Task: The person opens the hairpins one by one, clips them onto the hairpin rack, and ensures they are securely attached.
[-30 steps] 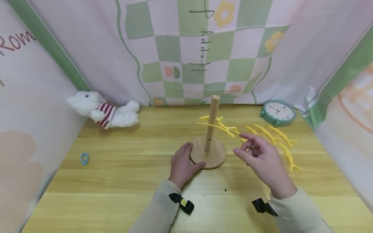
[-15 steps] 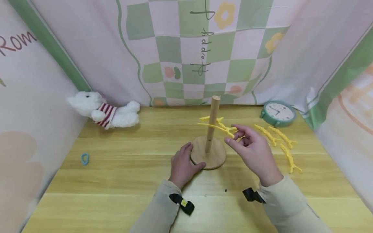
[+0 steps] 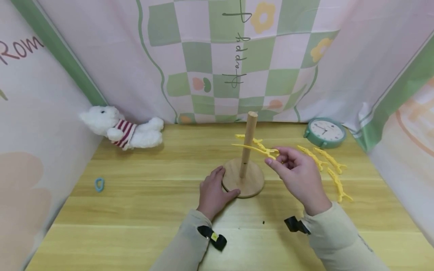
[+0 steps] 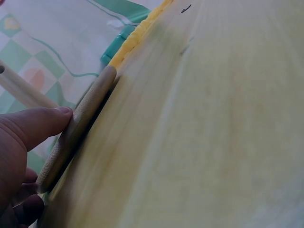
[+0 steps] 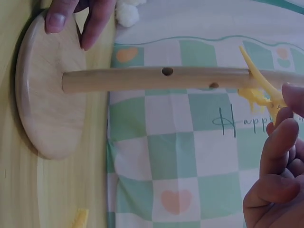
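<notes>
A wooden stand (image 3: pixel 249 141) has an upright post on a round base (image 5: pixel 50 95). My left hand (image 3: pixel 214 192) holds the base at its left edge; in the left wrist view its thumb (image 4: pixel 42 124) presses on the disc. A yellow alligator hair clip (image 3: pixel 257 149) straddles the post above mid-height, one arm in front and one behind. My right hand (image 3: pixel 300 175) pinches the clip's handle end between thumb and fingertips, also visible in the right wrist view (image 5: pixel 278 166). The fingers partly cover the handles. Holes show in the post in the right wrist view.
Several more yellow clips lie right of the stand, such as one clip (image 3: pixel 336 185) nearest the front. A green alarm clock (image 3: pixel 324 131) lies at the back right. At the back left lies a white plush toy (image 3: pixel 125 128). A small blue ring (image 3: pixel 99 184) rests left.
My right hand has moved left from beside the clip to its handle end and now pinches it. The clip's place on the post hardly differs. The left hand stays on the base.
</notes>
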A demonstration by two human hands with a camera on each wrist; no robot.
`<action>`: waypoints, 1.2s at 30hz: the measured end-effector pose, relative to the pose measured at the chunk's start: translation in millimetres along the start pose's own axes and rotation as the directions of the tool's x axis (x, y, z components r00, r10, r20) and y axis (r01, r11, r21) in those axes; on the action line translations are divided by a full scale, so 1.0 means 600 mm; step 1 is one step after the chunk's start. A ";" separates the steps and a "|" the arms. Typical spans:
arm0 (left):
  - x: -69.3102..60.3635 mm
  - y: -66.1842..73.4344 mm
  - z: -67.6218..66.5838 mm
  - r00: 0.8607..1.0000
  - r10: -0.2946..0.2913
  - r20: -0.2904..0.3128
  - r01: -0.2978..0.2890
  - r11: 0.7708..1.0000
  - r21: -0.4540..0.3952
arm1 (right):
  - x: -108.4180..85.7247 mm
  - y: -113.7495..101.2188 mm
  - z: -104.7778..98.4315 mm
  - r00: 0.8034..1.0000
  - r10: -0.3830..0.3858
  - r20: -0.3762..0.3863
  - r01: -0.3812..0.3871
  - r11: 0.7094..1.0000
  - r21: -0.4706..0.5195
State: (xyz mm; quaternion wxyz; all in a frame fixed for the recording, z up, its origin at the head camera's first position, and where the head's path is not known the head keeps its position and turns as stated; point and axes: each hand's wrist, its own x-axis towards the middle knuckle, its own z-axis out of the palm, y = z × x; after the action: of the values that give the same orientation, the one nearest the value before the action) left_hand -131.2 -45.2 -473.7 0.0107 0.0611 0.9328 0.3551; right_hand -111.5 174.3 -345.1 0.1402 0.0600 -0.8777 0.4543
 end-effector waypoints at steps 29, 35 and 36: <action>-0.001 0.000 0.000 1.000 0.008 -0.003 -0.008 1.000 0.016 | -0.045 0.029 -0.027 0.992 -0.009 -0.127 0.012 1.000 0.024; -0.002 0.001 0.000 1.000 0.010 -0.006 -0.010 1.000 0.016 | -0.057 0.035 -0.030 0.994 0.031 -0.108 -0.027 0.999 0.034; -0.002 0.001 0.000 1.000 0.010 -0.005 -0.010 1.000 0.016 | -0.059 0.037 -0.030 0.994 0.038 -0.105 -0.034 0.999 0.035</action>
State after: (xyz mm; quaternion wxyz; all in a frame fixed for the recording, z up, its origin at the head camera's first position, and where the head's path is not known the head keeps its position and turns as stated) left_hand -130.2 -45.0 -473.4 0.0060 0.0648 0.9354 0.3476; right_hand -79.4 201.1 -363.2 0.1774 0.0224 -0.8623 0.4737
